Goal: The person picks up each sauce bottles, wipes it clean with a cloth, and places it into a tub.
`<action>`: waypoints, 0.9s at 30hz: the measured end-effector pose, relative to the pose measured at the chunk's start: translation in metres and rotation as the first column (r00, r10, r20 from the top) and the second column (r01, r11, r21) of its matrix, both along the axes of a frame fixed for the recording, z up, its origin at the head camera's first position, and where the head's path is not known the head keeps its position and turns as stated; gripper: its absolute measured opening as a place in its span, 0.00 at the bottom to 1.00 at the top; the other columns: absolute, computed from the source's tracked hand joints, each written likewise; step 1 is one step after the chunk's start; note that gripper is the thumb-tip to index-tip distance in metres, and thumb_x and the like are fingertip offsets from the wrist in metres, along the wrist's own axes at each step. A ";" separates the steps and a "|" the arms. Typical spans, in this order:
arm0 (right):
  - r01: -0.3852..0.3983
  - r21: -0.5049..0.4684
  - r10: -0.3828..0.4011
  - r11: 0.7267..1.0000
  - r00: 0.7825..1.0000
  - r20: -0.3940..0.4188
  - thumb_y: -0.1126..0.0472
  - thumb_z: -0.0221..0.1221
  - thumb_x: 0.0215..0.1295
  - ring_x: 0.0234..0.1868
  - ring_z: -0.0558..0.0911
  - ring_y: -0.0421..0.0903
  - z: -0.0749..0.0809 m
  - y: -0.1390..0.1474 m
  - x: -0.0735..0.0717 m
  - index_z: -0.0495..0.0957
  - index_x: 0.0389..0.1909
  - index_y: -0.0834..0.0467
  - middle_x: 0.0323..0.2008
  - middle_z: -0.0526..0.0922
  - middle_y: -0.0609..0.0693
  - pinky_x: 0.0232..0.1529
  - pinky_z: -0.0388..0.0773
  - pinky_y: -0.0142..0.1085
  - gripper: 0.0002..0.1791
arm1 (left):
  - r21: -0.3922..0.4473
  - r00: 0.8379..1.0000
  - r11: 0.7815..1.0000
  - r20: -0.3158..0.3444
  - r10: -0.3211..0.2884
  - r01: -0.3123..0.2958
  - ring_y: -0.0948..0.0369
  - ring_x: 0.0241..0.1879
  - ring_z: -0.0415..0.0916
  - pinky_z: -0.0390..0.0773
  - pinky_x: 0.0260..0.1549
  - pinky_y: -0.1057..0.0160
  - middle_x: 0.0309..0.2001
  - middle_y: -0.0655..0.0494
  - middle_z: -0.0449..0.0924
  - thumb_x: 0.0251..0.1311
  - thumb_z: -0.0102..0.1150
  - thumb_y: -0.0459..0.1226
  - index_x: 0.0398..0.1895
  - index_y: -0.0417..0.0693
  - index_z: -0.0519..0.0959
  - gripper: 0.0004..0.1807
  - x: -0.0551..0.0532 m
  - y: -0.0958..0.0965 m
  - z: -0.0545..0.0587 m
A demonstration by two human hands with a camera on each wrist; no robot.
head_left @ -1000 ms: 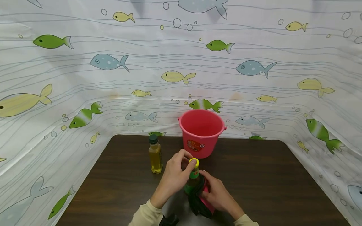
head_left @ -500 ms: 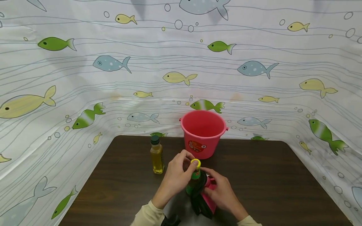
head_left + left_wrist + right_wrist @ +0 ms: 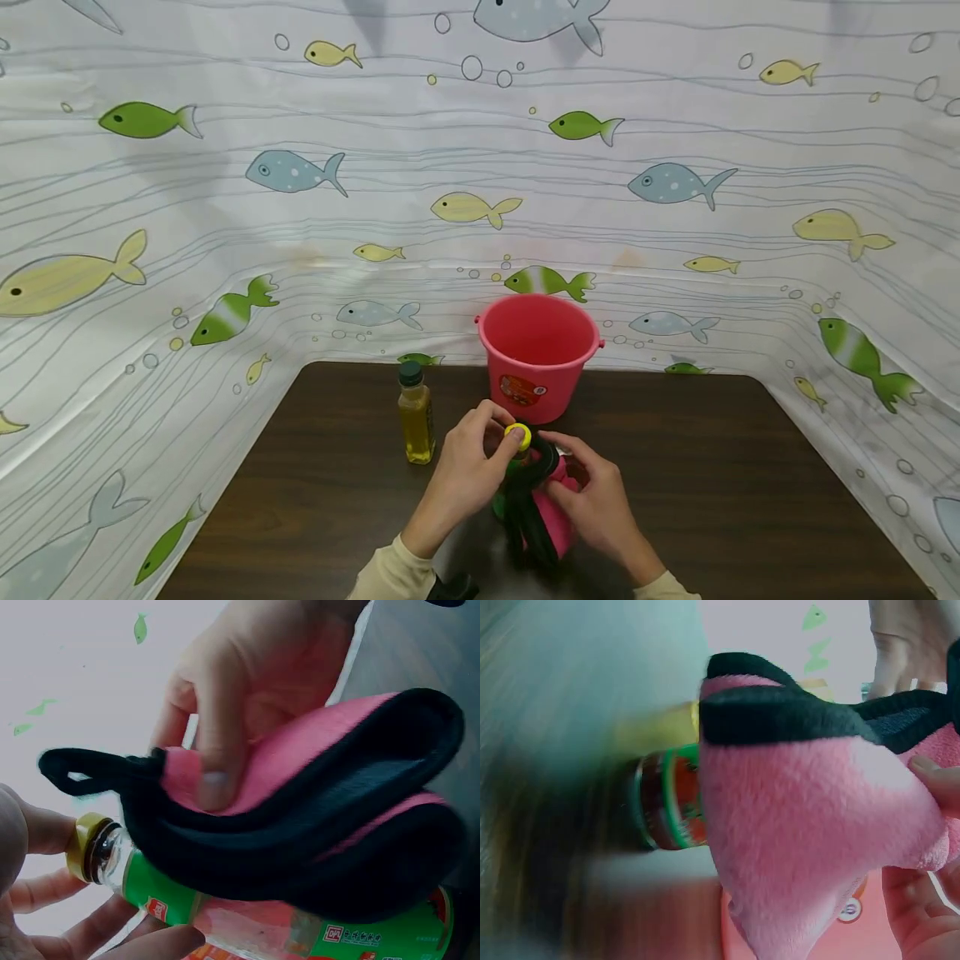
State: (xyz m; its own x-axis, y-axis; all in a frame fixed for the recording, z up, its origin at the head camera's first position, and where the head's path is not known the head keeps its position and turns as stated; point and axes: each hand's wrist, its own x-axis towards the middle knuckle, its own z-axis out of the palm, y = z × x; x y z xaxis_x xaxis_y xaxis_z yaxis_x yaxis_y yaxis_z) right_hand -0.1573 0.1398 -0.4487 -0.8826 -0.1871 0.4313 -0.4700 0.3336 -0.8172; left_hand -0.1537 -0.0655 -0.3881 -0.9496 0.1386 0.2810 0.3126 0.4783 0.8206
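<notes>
Pink cloth (image 3: 553, 518) with black edging has just risen alongside the bottle (image 3: 247, 926), hiding more of its neck than a moment ago; to me that suggests the cloth is being worked up along it. The person's left grip (image 3: 467, 454) pinches the yellow cap (image 3: 84, 846), the right grip (image 3: 600, 500) pinches the cloth. On the near side of the bucket (image 3: 536, 377), left of the cloth, the bottle points cap-up, its long axis close to vertical; whether its base touches the desk (image 3: 712, 467), I can't tell
</notes>
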 end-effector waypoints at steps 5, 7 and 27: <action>-0.049 -0.098 0.051 0.994 0.999 0.015 0.70 0.71 0.63 0.44 0.88 0.38 0.005 0.003 -0.001 0.81 0.65 0.52 0.56 0.88 0.55 0.50 0.87 0.32 0.29 | -0.003 1.000 1.000 -0.003 0.013 -0.013 0.62 0.41 0.81 0.81 0.41 0.64 0.44 0.54 0.81 0.74 0.62 0.45 0.49 0.53 0.77 0.09 0.001 0.000 -0.001; -0.056 -0.115 0.058 0.992 0.998 0.019 0.70 0.71 0.64 0.46 0.88 0.38 0.006 0.004 -0.001 0.80 0.65 0.52 0.57 0.87 0.56 0.52 0.86 0.31 0.28 | 0.002 1.000 1.000 -0.008 0.012 -0.012 0.62 0.41 0.81 0.82 0.42 0.64 0.45 0.55 0.81 0.74 0.62 0.45 0.49 0.54 0.77 0.09 0.001 0.000 -0.001; -0.042 -0.196 0.075 0.980 0.984 0.161 0.71 0.69 0.66 0.50 0.87 0.36 0.008 0.002 0.002 0.77 0.67 0.57 0.60 0.85 0.60 0.49 0.86 0.31 0.29 | 0.003 0.996 0.999 -0.074 -0.053 0.054 0.59 0.50 0.82 0.81 0.48 0.61 0.52 0.57 0.86 0.76 0.58 0.36 0.60 0.55 0.86 0.15 0.009 -0.001 0.001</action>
